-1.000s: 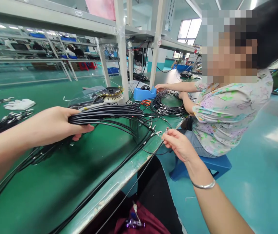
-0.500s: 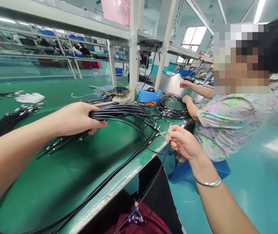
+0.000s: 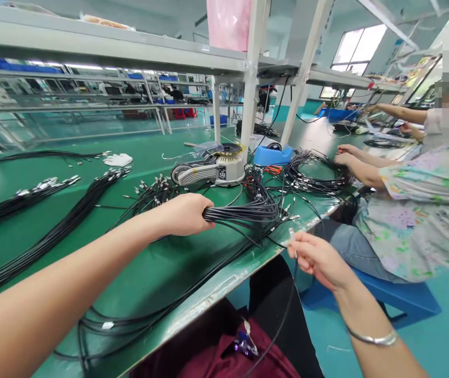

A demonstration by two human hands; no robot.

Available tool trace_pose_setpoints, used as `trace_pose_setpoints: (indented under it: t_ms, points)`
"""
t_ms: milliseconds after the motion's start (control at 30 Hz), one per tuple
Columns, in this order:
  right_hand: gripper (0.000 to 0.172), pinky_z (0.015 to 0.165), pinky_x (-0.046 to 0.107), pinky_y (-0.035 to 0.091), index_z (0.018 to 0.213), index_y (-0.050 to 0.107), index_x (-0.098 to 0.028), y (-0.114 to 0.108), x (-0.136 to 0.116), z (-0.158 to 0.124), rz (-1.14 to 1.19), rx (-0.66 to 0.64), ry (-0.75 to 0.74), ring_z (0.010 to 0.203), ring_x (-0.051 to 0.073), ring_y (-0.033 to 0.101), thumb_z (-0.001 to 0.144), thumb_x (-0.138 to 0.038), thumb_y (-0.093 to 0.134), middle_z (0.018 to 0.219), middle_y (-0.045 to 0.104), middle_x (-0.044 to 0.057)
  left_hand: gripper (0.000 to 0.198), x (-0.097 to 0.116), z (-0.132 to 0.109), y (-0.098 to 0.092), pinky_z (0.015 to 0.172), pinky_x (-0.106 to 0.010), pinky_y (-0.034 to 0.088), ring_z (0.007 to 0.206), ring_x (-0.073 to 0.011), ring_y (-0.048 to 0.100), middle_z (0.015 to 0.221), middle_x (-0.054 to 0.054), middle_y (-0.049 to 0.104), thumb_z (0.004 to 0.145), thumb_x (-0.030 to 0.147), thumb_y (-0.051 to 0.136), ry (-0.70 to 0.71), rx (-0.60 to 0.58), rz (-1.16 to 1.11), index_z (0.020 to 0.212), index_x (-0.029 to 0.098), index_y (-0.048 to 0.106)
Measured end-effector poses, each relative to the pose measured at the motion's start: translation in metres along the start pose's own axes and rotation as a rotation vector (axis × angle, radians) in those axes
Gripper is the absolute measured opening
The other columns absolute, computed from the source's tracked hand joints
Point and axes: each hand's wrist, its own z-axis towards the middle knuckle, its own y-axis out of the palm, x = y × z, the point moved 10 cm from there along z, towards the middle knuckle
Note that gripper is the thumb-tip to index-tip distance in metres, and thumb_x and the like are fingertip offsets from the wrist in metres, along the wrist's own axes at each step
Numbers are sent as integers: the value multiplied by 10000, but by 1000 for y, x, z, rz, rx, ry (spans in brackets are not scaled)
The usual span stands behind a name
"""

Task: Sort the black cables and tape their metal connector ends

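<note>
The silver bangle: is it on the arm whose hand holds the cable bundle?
No, the bangle circles the right arm; the left hand holds the cable bundle.

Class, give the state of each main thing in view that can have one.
Left hand: gripping cable bundle
Cable bundle: held, bent
Right hand: pinching connector
Connector: held, roughly upright
Single cable: hanging below connector
Bundles at left: unheld
White glove: unworn
Cable coil: looped
Grey machine: standing; running or not, unclear
Blue stool: occupied

Black cable bundle (image 3: 242,214); green tabletop (image 3: 157,273); white glove (image 3: 118,160); blue stool (image 3: 409,296); white blouse (image 3: 417,223), purple-green floral print.
</note>
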Motion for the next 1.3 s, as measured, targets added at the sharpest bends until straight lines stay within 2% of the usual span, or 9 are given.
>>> trace_pose_setpoints:
  t_ms: [133, 233, 400, 600, 767, 833, 900, 1067, 1300]
  points:
    - [239, 365, 163, 206, 839, 641, -151, 6, 40, -16, 101, -24, 114, 394, 30, 341, 686, -326, 698, 599, 556, -17, 206, 6, -6, 27, 495, -258, 333, 509, -170, 528, 546, -9, 578, 723, 354, 448, 23, 24, 148, 607, 230, 564]
    - [214, 440, 177, 327, 779, 650, -148, 1, 48, -24, 85, 4, 89, 502, 62, 441, 675, -321, 721, 670, 605, 14, 190, -6, -12, 37, 502, -250, 322, 538, -173, 550, 563, -19, 583, 724, 320, 442, -28, 21, 214, 600, 223, 549]
    - [206, 521, 200, 400, 760, 647, -158, -13, 34, -18, 146, 64, -17, 619, 100, 515, 682, -328, 734, 760, 642, 36, 262, -37, -17, 5, 503, -210, 338, 522, -141, 531, 557, 25, 592, 757, 438, 479, -205, 40, -24, 723, 205, 591]
    - [190, 606, 187, 438, 779, 632, -177, -37, -20, -17, 168, 212, -222, 671, 83, 550, 696, -306, 744, 789, 628, -5, 294, -51, -16, -21, 534, -195, 342, 553, -135, 535, 516, 48, 597, 728, 464, 556, -357, 50, -168, 746, 173, 592]
    - [181, 536, 181, 436, 895, 613, -187, 9, -72, -40, -137, -31, -309, 620, 92, 581, 820, -351, 628, 764, 691, 23, 280, -48, -16, -8, 497, -192, 334, 511, -122, 504, 516, 54, 588, 719, 465, 565, -322, 11, -188, 746, 187, 582]
    - [209, 507, 167, 426, 857, 594, -183, 7, -81, -37, -137, 43, -348, 593, 82, 569, 845, -391, 579, 740, 691, 20, 275, -50, -18, -7, 496, -191, 341, 517, -126, 516, 516, 53, 593, 717, 463, 565, -339, 21, -186, 749, 191, 586]
    - [237, 446, 157, 394, 823, 567, -184, -9, -72, -22, -139, 199, -298, 515, 63, 525, 853, -418, 545, 712, 674, 1, 269, -51, -18, -10, 497, -192, 345, 517, -127, 522, 511, 55, 597, 718, 460, 564, -338, 36, -188, 751, 194, 590]
    - [275, 382, 159, 354, 676, 527, -139, -51, -13, 40, -394, 303, 94, 382, 33, 404, 890, -309, 498, 557, 546, -37, 275, -51, -17, -11, 470, -191, 333, 489, -123, 514, 505, 57, 596, 710, 477, 564, -341, 31, -186, 719, 202, 576]
    - [225, 653, 292, 534, 1033, 586, -124, -86, -1, 88, -632, 346, 347, 758, 135, 616, 901, -300, 540, 955, 624, 53, 315, -61, -14, -5, 449, -207, 343, 488, -140, 534, 508, 55, 599, 702, 533, 530, -336, 28, -177, 696, 220, 565]
